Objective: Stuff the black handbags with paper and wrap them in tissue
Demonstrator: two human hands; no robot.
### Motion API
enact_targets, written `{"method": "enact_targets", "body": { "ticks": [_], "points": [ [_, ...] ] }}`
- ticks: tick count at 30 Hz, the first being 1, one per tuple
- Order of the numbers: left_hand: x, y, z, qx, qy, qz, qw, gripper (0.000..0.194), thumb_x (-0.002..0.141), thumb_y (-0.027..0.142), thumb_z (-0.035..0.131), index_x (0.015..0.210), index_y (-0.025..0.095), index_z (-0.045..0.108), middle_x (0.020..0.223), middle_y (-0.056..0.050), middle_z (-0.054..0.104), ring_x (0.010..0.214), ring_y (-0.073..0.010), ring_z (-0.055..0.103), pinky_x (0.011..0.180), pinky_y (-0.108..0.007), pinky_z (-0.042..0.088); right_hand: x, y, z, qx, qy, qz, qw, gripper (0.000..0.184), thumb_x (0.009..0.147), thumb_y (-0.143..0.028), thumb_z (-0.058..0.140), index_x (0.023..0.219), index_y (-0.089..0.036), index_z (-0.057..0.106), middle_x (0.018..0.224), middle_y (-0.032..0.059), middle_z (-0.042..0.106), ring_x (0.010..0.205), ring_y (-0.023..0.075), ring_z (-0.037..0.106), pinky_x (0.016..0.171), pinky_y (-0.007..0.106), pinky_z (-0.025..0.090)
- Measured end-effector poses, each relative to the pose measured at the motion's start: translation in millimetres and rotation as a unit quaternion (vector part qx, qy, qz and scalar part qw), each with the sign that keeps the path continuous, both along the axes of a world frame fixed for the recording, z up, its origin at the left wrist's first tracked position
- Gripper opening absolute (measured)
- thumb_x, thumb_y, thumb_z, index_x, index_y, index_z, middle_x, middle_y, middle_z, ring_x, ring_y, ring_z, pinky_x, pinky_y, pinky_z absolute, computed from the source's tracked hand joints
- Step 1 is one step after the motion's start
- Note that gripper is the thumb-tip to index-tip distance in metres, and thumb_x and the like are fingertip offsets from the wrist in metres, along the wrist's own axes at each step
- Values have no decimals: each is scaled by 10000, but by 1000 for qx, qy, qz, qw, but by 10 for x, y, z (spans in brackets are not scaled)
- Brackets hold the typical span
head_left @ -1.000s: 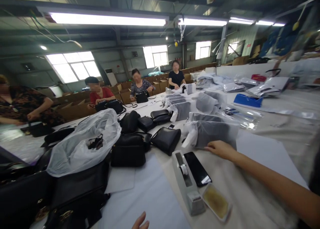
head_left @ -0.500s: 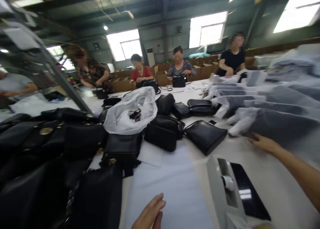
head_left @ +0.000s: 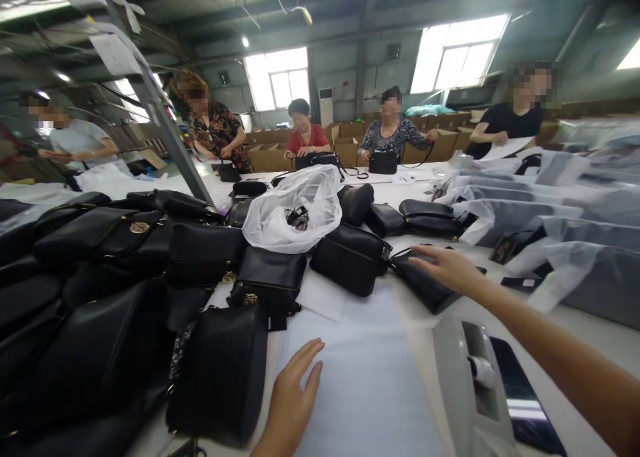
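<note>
My left hand [head_left: 295, 390] hovers over the near left edge of a stack of pale white sheets [head_left: 360, 377], fingers stretched and nothing in it. My right hand [head_left: 445, 267] reaches out over a black handbag [head_left: 425, 287] lying right of the sheets; its fingers are extended and hold nothing. I cannot tell whether it touches the bag. Left of that bag lies another black handbag [head_left: 353, 260]. A clear plastic bag [head_left: 295, 210] with small dark metallic pieces inside sits behind. Close to my left hand stands a black bag with a chain [head_left: 220, 370].
Many black handbags [head_left: 100, 324] are piled on the left. A grey tape dispenser [head_left: 465, 377] and a dark glossy panel [head_left: 525, 390] lie at the right. Plastic-wrapped bags [head_left: 600, 270] line the right side. Several people [head_left: 390, 134] work across the table; a metal post [head_left: 170, 130] rises at left.
My right hand has moved left from the wrapped bags to over the black handbag. My left hand's thumb has spread away from its fingers. The view has shifted left.
</note>
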State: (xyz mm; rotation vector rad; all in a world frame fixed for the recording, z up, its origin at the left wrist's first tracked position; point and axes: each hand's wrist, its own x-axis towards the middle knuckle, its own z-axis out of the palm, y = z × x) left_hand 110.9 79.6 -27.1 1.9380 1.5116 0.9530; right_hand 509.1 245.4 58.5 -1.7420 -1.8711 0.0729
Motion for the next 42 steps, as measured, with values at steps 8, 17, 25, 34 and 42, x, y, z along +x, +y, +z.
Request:
{"method": "enact_targets", "body": {
  "ticks": [8,17,25,34,42],
  "points": [
    [-275,222,-354,-41,-52,28,997,397,891,313,519,1266,229,622,1365,-93,586,1300,-246,510,1119,-460,384,-1071,785,106,-165,123,33,978,683,702,-551,737,1250,-158,629,1112,108,711,979,264,666,856,337,532],
    [-446,296,-230,-26,-200,104,974,402,884,319,546,1252,169,610,1309,-111,625,1238,-230,563,1025,-397,482,-1291,-10,354,-148,102,43,983,479,804,-613,575,824,-170,756,705,27,696,723,225,646,626,288,492],
    [-227,-91,568,57,-199,63,976,707,828,347,686,1454,253,372,1492,-106,442,1353,-262,434,1099,-466,400,-1006,-1197,937,-132,81,157,975,466,808,-604,608,1009,-210,753,934,28,743,887,277,669,805,343,520],
    [-287,-887,529,42,-106,30,993,611,786,229,729,1350,291,503,1189,-45,662,1020,-207,657,955,-393,534,-1053,-2118,255,-187,153,200,949,416,814,-549,629,1042,-223,748,1017,54,749,958,282,682,883,362,539],
    [-315,-1240,179,50,-145,82,985,436,870,221,603,1295,256,516,1470,-99,403,1109,-198,608,755,-292,608,-1316,-2594,72,50,75,62,994,561,818,-498,645,1309,-234,583,1344,90,589,1228,335,545,1076,505,400]
  ]
}}
